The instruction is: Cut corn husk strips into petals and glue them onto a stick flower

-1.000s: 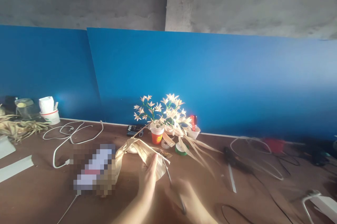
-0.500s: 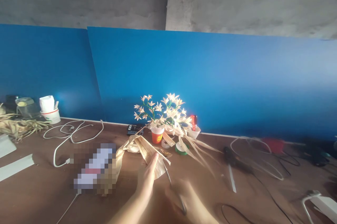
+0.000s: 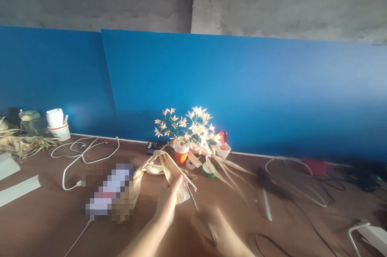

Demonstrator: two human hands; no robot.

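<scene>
My left hand (image 3: 167,196) is closed on a wide, pale dried corn husk (image 3: 172,166), thumb on top. The husk's long folded end bends away to the left and down. My right hand (image 3: 213,224), smeared by motion, is closed around scissors (image 3: 194,200). Their thin metal blade reaches up to the husk's lower right edge, and a curved handle shows at the hand. Behind the husk, pale husk flowers (image 3: 198,126) on green stems stand at an orange-red paper cup (image 3: 181,155). More husk strips (image 3: 225,164) spread to the right of it.
A green tape roll (image 3: 208,169) lies behind my hands. Left are a blurred-out phone-like object (image 3: 110,190), a white cable (image 3: 71,164), a white tub (image 3: 59,131) and dried husks (image 3: 26,144). Right are a dark tool (image 3: 267,180) and cords. A blue partition (image 3: 193,79) borders the table.
Hardly anything differs: the whole view shifts slightly. My left hand keeps its hold on the husk, and my right hand stays at the husk's edge with the scissors.
</scene>
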